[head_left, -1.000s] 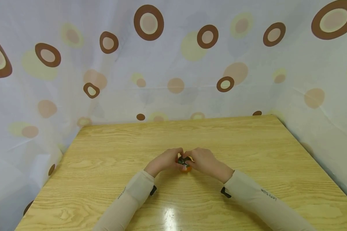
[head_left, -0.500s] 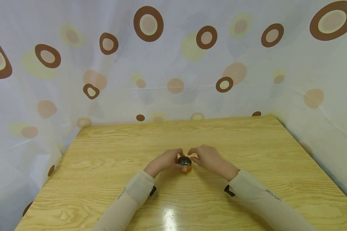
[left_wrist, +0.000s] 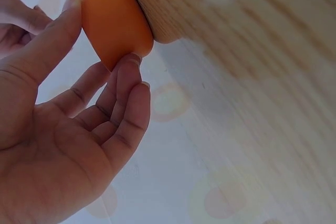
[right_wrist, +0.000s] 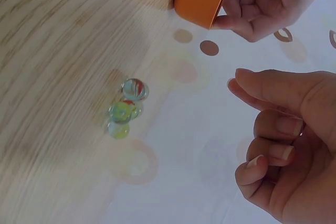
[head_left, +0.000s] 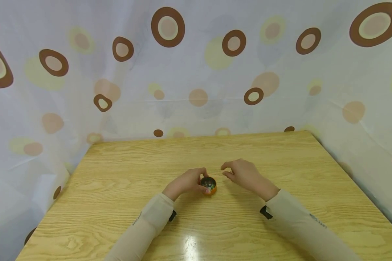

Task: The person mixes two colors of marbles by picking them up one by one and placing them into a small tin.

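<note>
A small orange bowl (head_left: 209,192) with a dark inside stands mid-table. My left hand (head_left: 188,181) grips it from the left, thumb and fingers on opposite sides. In the left wrist view, the thumb presses near the rim of the orange bowl (left_wrist: 110,22) and fingertips touch its lower wall. Small shiny spots, some greenish, show inside it in the head view. To its right, my right hand (head_left: 246,176) hovers over the table, fingers loosely bent, thumb and index finger apart, holding nothing. Several clear glass marbles (right_wrist: 122,111) with coloured swirls lie close together near it in the right wrist view.
The light wood table (head_left: 134,159) runs back to a white cloth backdrop (head_left: 196,72) with brown and beige circles. The cloth also hangs along both sides. Pale sleeves cover both forearms.
My right hand has drawn away from the bowl to the right and slightly back, its thumb and index finger now apart. The left hand stays on the bowl, whose opening is now uncovered.
</note>
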`<state>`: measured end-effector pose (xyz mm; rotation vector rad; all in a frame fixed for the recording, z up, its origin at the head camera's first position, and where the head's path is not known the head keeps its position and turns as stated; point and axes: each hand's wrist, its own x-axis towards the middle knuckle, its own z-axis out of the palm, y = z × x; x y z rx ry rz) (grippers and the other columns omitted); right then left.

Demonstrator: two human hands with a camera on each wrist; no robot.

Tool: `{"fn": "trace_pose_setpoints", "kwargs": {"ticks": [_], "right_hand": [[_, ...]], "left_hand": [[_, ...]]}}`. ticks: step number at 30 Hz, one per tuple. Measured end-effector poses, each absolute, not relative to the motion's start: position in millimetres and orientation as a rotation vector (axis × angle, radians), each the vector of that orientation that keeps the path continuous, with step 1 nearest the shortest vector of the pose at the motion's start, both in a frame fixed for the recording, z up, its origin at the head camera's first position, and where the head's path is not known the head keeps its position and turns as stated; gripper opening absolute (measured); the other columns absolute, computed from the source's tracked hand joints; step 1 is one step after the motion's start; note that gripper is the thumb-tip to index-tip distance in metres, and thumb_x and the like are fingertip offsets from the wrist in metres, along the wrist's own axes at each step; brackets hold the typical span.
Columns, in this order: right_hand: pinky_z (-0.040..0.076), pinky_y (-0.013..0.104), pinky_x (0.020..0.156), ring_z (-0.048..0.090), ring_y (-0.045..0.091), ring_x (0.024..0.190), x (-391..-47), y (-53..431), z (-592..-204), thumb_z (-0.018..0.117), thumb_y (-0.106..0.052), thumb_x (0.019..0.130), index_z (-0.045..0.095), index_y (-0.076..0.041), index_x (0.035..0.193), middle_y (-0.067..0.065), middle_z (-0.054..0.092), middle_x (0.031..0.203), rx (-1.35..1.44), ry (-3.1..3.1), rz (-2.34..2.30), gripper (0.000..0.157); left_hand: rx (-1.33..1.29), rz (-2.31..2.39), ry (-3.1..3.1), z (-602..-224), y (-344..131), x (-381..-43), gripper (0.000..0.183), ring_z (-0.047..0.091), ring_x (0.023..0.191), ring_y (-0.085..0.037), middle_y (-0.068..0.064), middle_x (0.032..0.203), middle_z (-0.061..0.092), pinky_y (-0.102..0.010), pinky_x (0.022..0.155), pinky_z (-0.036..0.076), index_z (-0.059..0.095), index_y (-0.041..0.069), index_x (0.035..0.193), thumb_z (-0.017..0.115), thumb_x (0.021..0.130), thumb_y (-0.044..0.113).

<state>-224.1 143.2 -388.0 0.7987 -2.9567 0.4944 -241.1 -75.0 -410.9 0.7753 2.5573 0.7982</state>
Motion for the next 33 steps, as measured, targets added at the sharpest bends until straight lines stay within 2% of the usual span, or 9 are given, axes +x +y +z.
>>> {"fn": "trace_pose_setpoints", "kwargs": {"ticks": [6,11,13,21,28,33], "right_hand": [[0.033,0.023,0.043,0.045,0.006,0.046,-225,151,-388,0.066,-0.013,0.092,0.069,-0.004,0.109,-0.003,0.063,0.062,0.758,-2.966,0.525,0.02],[0.032,0.023,0.043,0.043,0.007,0.048,-225,156,-390,0.067,-0.015,0.091,0.071,-0.005,0.107,-0.006,0.054,0.058,0.727,-2.95,0.469,0.019],[0.033,0.023,0.043,0.044,0.007,0.048,-225,158,-390,0.068,-0.014,0.091,0.071,-0.004,0.106,-0.005,0.055,0.059,0.72,-2.949,0.453,0.019],[0.037,0.024,0.044,0.05,0.009,0.054,-228,167,-391,0.069,-0.011,0.089,0.072,-0.004,0.103,0.005,0.067,0.077,0.689,-2.962,0.365,0.016],[0.032,0.023,0.043,0.044,0.009,0.048,-233,173,-392,0.069,-0.009,0.089,0.071,-0.004,0.103,0.007,0.067,0.077,0.664,-2.997,0.365,0.015],[0.041,0.027,0.046,0.057,0.015,0.058,-236,176,-394,0.069,-0.01,0.089,0.072,-0.003,0.102,0.015,0.069,0.094,0.662,-3.027,0.36,0.015]], "left_hand": [[0.803,0.813,2.555,-413,-77,-241,0.04,0.049,0.067,-0.014,-0.002,0.078,0.056,-0.026,0.062,0.042,0.058,0.005,0.113,0.078,0.082,0.023],[0.808,0.826,2.551,-414,-78,-240,0.04,0.05,0.066,-0.014,-0.002,0.077,0.056,-0.026,0.061,0.042,0.058,0.005,0.113,0.078,0.082,0.023],[0.803,0.83,2.553,-414,-78,-240,0.041,0.05,0.067,-0.015,-0.002,0.078,0.056,-0.027,0.062,0.042,0.059,0.005,0.113,0.078,0.082,0.023],[0.806,0.823,2.56,-415,-77,-240,0.042,0.049,0.068,-0.015,-0.003,0.079,0.056,-0.027,0.062,0.042,0.058,0.006,0.114,0.078,0.082,0.024],[0.806,0.814,2.562,-415,-77,-241,0.041,0.047,0.067,-0.015,-0.002,0.078,0.055,-0.027,0.061,0.041,0.058,0.007,0.114,0.078,0.082,0.024],[0.808,0.809,2.565,-414,-77,-240,0.041,0.047,0.066,-0.014,-0.002,0.077,0.055,-0.026,0.061,0.04,0.058,0.006,0.114,0.078,0.082,0.024]]}}
